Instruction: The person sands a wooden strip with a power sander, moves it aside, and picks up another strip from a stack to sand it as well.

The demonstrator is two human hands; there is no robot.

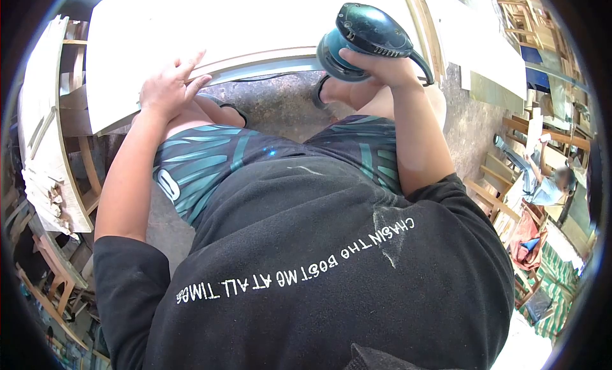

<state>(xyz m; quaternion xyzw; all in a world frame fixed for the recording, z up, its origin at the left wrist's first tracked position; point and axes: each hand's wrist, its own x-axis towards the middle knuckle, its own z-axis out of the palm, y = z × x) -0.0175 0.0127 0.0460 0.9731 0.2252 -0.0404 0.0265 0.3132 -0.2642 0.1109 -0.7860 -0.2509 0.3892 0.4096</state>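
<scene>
My right hand (387,69) is wrapped round a teal and black orbital sander (373,32). The sander is tilted, with its round pad side towards the left and its cord running down past my wrist. It overlaps the near edge of a large pale panel (210,19). At the panel's left near edge rests my left hand (169,89), its index finger stretched out and its thumb spread apart. A wooden strip (261,56) runs along the panel's near edge, between my hands. Bright glare washes out much of the panel's top.
On the left stands a pale bench board (41,127) with wood scraps (48,198) on it. Wooden frames (535,25) are stacked at the far right. Another person (545,185) is at work there. My legs are under the panel's near edge.
</scene>
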